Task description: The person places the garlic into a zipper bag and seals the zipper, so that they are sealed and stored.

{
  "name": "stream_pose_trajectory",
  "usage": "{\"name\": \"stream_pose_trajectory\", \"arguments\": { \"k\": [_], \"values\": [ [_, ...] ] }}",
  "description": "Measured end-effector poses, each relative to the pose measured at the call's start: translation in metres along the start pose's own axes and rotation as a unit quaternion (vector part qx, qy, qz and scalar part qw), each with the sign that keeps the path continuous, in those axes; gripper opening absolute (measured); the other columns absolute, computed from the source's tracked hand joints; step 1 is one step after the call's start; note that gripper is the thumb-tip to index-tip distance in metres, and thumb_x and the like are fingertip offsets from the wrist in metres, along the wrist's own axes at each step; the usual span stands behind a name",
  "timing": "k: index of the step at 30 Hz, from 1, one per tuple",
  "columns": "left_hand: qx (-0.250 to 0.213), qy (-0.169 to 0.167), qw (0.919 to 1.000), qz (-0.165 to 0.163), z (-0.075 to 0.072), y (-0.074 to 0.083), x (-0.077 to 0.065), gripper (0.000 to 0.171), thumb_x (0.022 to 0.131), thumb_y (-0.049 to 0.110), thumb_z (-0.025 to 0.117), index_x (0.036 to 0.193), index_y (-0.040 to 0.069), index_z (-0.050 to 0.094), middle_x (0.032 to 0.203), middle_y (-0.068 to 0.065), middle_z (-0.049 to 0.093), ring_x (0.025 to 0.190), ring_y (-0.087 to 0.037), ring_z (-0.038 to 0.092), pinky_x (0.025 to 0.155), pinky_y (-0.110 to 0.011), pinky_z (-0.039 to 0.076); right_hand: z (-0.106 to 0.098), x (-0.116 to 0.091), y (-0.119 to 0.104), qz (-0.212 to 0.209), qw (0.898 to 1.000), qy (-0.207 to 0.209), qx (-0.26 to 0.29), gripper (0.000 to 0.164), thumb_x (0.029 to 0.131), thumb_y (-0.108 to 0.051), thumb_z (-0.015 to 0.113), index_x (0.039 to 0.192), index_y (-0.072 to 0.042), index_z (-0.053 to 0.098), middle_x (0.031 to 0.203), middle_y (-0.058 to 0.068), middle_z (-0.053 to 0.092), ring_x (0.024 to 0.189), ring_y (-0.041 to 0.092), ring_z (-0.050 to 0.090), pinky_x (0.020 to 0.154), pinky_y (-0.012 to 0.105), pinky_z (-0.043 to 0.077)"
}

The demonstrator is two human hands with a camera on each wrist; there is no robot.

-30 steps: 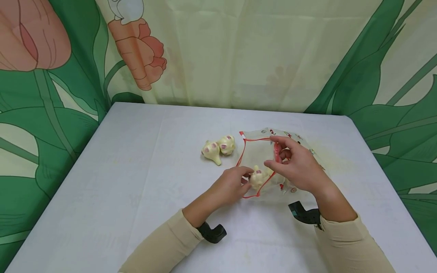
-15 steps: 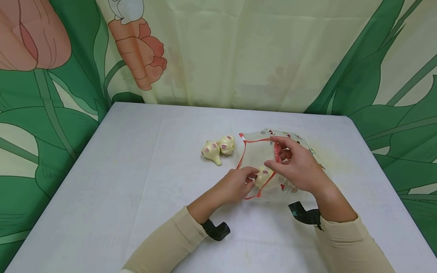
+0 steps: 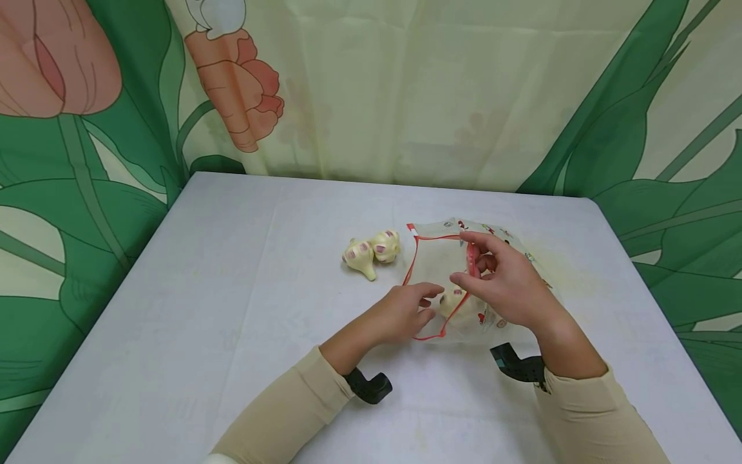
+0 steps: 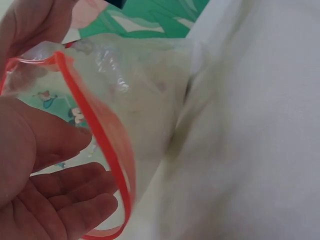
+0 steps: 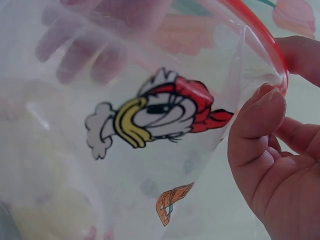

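A clear zip bag (image 3: 437, 264) with a red rim and cartoon prints lies on its side, its mouth held wide. My right hand (image 3: 507, 280) pinches the red rim (image 5: 267, 40) between thumb and fingers. My left hand (image 3: 400, 314) reaches into the mouth, and in the left wrist view its thumb and fingers (image 4: 85, 195) are apart with nothing between them. Just beyond those fingertips a garlic bulb (image 3: 452, 303) lies inside the bag, partly behind the red rim. Pale, blurred round shapes show through the plastic in the right wrist view.
Two more garlic bulbs, one in front (image 3: 359, 258) and one behind (image 3: 385, 246), lie touching on the white-covered table (image 3: 278, 309), left of the bag. A curtain (image 3: 435, 96) printed with flowers and leaves hangs behind the table.
My left hand has moved right into the bag mouth, and the garlic bulb has shifted rightward, deeper inside. The fingers have come off the bulb. My right hand has stayed in place.
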State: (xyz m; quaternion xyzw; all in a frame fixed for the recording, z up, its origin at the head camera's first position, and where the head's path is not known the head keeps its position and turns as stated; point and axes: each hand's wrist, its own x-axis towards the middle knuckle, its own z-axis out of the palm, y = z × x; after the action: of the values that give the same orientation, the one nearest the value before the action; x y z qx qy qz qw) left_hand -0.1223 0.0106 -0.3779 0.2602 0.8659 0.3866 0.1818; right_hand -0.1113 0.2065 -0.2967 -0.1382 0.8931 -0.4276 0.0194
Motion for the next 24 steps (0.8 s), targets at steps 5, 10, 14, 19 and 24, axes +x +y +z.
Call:
{"name": "stream_pose_trajectory", "arguments": {
  "k": [5,10,14,19,24],
  "values": [
    [-0.016,0.008,0.9998,0.005,-0.008,-0.001,-0.005,0.045,0.098,0.013,0.064,0.143,0.010,0.055,0.135,-0.006,0.061,0.114,-0.011,0.063,0.094,-0.023,0.048,0.000,0.000,0.000,-0.002,1.000,0.002,-0.001,0.064,0.088,-0.013,0.078,0.143,-0.002,0.048,0.091,0.010,0.052,0.080,0.020,0.055,0.060,0.024,0.047],
    [-0.022,0.013,0.9997,0.008,-0.015,-0.002,-0.011,0.044,0.098,0.011,0.064,0.142,0.009,0.056,0.136,-0.007,0.061,0.114,-0.014,0.063,0.093,-0.025,0.049,0.000,0.001,0.001,-0.003,1.000,0.001,0.001,0.063,0.088,-0.012,0.079,0.142,-0.001,0.049,0.091,0.010,0.052,0.079,0.020,0.055,0.060,0.024,0.048],
    [-0.029,0.019,0.9994,0.008,-0.022,-0.005,-0.016,0.045,0.097,0.011,0.065,0.141,0.007,0.056,0.135,-0.007,0.061,0.116,-0.018,0.062,0.093,-0.027,0.050,0.001,0.001,0.000,-0.001,1.000,0.001,-0.004,0.064,0.087,-0.012,0.079,0.143,-0.001,0.048,0.090,0.010,0.051,0.080,0.022,0.054,0.058,0.024,0.047],
    [-0.044,0.040,0.9981,0.016,-0.033,-0.013,-0.023,0.047,0.094,0.011,0.069,0.139,0.004,0.057,0.133,-0.009,0.061,0.117,-0.022,0.059,0.096,-0.033,0.050,0.000,0.001,0.000,0.007,1.000,-0.001,-0.009,0.066,0.087,-0.014,0.079,0.144,-0.002,0.047,0.091,0.010,0.051,0.082,0.024,0.054,0.057,0.025,0.047],
    [-0.050,0.078,0.9956,0.010,-0.046,-0.023,-0.030,0.048,0.092,0.011,0.072,0.138,0.003,0.058,0.132,-0.010,0.061,0.118,-0.024,0.059,0.097,-0.036,0.051,0.001,0.000,0.001,0.011,1.000,-0.002,-0.004,0.068,0.087,-0.015,0.080,0.146,-0.003,0.046,0.093,0.010,0.051,0.083,0.024,0.053,0.059,0.024,0.048]
  ]
}}
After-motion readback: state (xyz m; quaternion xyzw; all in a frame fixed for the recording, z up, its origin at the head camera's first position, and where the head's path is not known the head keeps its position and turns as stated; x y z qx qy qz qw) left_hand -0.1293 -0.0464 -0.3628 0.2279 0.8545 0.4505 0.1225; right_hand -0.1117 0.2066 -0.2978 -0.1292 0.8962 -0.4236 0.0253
